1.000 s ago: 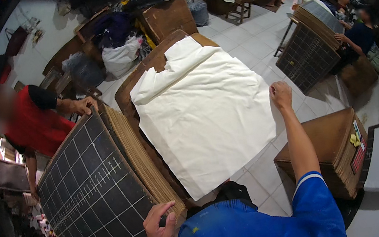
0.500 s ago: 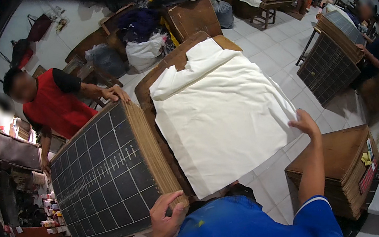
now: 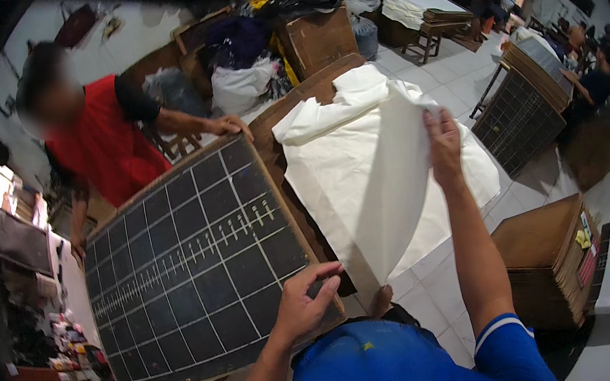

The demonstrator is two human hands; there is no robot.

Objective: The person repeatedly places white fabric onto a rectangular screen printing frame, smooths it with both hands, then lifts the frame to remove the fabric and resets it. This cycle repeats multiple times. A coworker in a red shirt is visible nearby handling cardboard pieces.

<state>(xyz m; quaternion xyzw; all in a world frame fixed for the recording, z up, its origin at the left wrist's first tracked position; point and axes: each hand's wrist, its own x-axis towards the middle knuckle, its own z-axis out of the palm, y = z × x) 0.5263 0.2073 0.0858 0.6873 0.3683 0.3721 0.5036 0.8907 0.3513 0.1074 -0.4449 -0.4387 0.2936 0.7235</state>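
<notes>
Tiled floor (image 3: 454, 84) rt. of gridded board (image 3: 184, 270); R hand (image 3: 443, 148) grips white cloth (image 3: 393, 178) there, prob. light, limp, best held by edge; L hand (image 3: 306, 301) by board, empty.

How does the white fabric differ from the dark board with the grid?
The white fabric is plain and pale; the gridded board is dark with light lines. The white fabric bends and creases, one part held up by the right hand; the gridded board looks flat and stiff. Both are broad and sit side by side.
</notes>
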